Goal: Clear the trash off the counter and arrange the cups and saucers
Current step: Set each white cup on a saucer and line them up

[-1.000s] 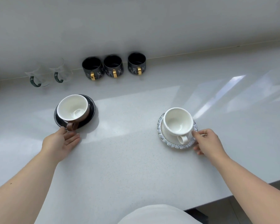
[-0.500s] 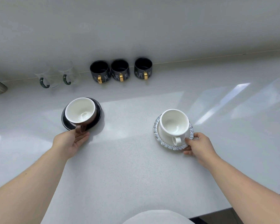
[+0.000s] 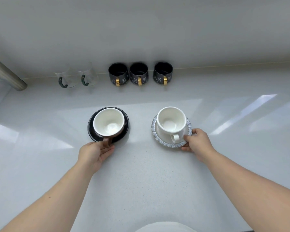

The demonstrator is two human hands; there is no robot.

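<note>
Left hand (image 3: pixel 97 154): at lower centre-left, palm up, thumb and fingers gripping the near rim of the black saucer (image 3: pixel 124 129). Right hand (image 3: pixel 197 142): at centre-right, thumb on top and fingers apparently under the near right rim of the patterned saucer (image 3: pixel 188 129); the underside contact is hidden.

The brown cup (image 3: pixel 109 123) sits on the black saucer, handle toward the bottom of the frame, just beside the left thumb. The white cup (image 3: pixel 172 121) sits on the patterned saucer, handle likewise toward the bottom. The two saucers stand apart, with a bare strip of counter (image 3: pixel 141 173) between them.

Along the back edge, at upper centre, three black mugs (image 3: pixel 139 73) stand in a row against the wall; two glass cups (image 3: pixel 77 76) stand to their left. A metal bar (image 3: pixel 7 72) enters from the upper left.

Open counter lies between the saucers and the back row, to the right of the patterned saucer, and across the whole lower frame.
</note>
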